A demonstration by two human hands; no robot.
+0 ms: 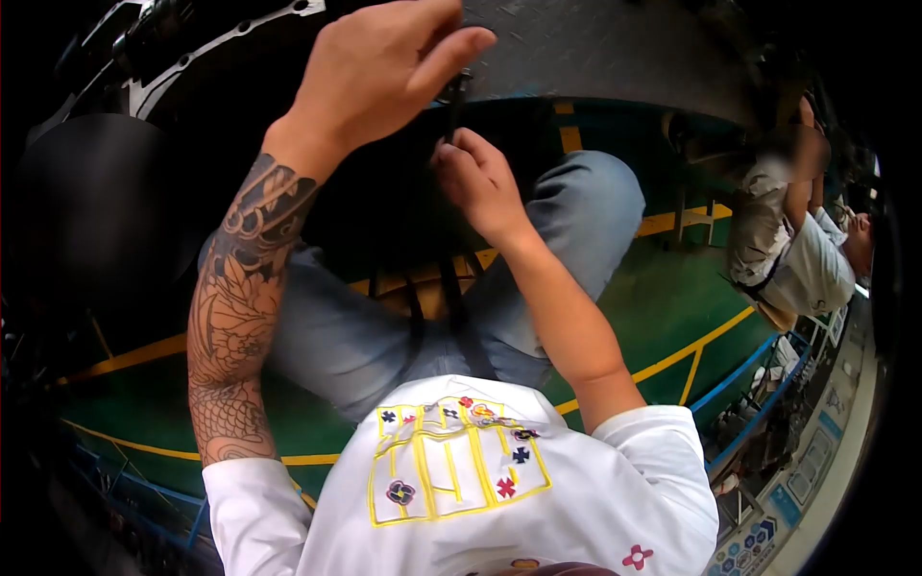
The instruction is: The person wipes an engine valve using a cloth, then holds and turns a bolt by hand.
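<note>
At the top, my left hand (pixel 389 62) reaches forward at the end of a tattooed arm. Its thumb sticks out to the right and its fingers curl away past the frame's edge, so what they grip is hidden. Lower and to the right, my right hand (pixel 478 184) is closed, thumb and fingers pinched on a thin black strip (pixel 455 113). The strip runs upward from the pinch toward the space beneath my left thumb. Whether it is a cable or a tie, I cannot tell. Behind both hands lies a dark surface (pixel 595 53).
A metal part with bolt holes (pixel 187 65) is at the upper left. My knees (pixel 595 192) are spread over a green floor (pixel 663 288) with yellow lines. At the right sits another person (pixel 807 259), near a blue-edged rack (pixel 759 394).
</note>
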